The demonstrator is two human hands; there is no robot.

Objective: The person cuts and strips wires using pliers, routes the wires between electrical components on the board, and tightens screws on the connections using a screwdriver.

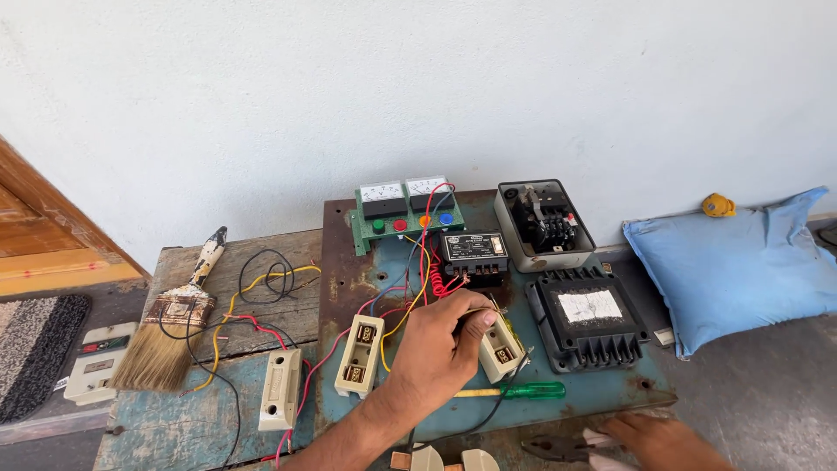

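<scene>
My left hand [436, 353] reaches over the blue metal board [349, 262], its thumb and fingers pinched on a thin wire end [471, 311] just above a cream fuse holder [503, 351]. Red and yellow wires [425, 262] run from there up to a black relay block [473, 253] and a green panel with two meters [405, 209]. My right hand [658, 440] lies at the bottom edge, closed over the pale handles of dark pliers [558, 448]. A green-handled screwdriver [523, 391] lies between the hands.
Two more cream fuse holders [360, 356] [281, 390] sit left of my hand. An open grey starter box [542, 225] and its black cover [588, 318] stand at right, then a blue pillow [732, 266]. A paintbrush [170, 327] and a white switch box [96, 362] lie at left.
</scene>
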